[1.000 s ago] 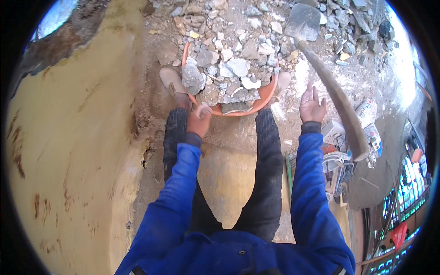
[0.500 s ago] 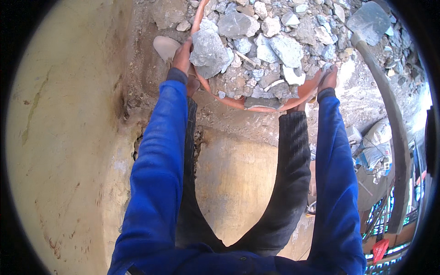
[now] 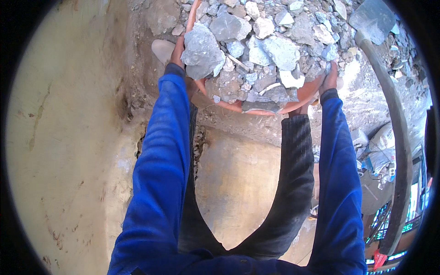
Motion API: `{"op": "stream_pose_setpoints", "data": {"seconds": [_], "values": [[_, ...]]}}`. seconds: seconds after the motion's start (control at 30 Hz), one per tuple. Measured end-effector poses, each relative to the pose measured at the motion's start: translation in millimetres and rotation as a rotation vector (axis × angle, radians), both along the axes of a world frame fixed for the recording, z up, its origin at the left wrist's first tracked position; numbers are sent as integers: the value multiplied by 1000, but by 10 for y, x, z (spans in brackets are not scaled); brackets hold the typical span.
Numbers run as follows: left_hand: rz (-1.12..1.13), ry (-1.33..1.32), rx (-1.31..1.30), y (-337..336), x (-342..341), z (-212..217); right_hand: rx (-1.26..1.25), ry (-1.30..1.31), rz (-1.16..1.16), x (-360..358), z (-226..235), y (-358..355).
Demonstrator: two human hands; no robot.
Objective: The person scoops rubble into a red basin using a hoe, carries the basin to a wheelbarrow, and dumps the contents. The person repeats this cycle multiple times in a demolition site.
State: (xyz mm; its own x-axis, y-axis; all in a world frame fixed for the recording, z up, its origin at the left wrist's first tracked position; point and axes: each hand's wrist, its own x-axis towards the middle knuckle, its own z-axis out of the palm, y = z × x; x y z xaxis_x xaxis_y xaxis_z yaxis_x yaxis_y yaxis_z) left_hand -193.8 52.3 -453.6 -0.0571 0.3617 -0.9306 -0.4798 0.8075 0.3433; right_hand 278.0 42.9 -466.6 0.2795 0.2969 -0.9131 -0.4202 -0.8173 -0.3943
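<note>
An orange round basin point(image 3: 302, 94) heaped with grey rubble point(image 3: 256, 50) of broken concrete and stones stands on the ground ahead of my feet. My left hand point(image 3: 178, 50) grips its left rim beside a large grey chunk point(image 3: 201, 46). My right hand point(image 3: 329, 78) holds the right rim. Both arms are in blue sleeves and stretched forward. My legs in dark trousers stand below the basin.
A shovel with a long curved wooden handle point(image 3: 398, 137) and grey blade point(image 3: 373, 18) lies to the right on the rubble. A yellowish plastered wall point(image 3: 64, 137) fills the left. Crumpled sacks point(image 3: 376, 151) lie at the right, with a drop beyond them.
My hands went from hovering near the basin to gripping its two rims. My head has leaned forward and the basin now sits closer and larger in view.
</note>
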Motion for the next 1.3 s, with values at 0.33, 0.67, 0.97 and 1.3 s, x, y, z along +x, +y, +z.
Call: {"op": "stream_pose_setpoints", "data": {"seconds": [0.33,0.67,0.97,1.3], "values": [[-39,25,-21,62,57,254,-97,82,8,-67,141,94],[-72,43,-25,223,476,590,-148,26,87,34,-31,-73],[-134,153,-37,-120,542,478,-131,-89,148,-4,34,-352],[-378,294,94,-175,425,1180,-6,-319,183,-441,1256,-662]]}}
